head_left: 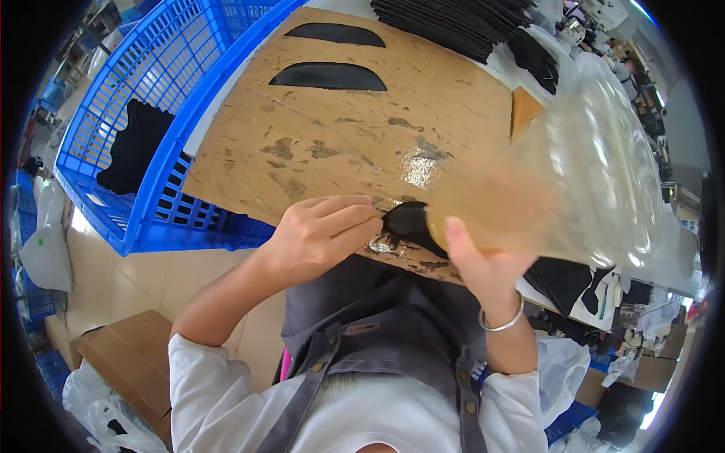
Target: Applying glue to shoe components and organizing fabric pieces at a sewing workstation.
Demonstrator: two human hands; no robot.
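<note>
Both hands are working at the frame's centre: I'm seeing the left hand (321, 234) pinching a small black piece (408, 223) flat on the stained cardboard board (340, 136), while the right hand (483, 260) is gripping a clear plastic bottle (574, 181) tipped just over it. Gluing seems underway, I judge; next calls for steady pressing, the piece lying between both hands.

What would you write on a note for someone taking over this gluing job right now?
Left hand: pinching the small black piece at the near edge of the cardboard board.
Right hand: holding a clear plastic bottle tipped onto that piece.
Done: two black curved pieces lie at the board's far end.
Left: cannot tell; a black piece sits in the blue crate.
</note>
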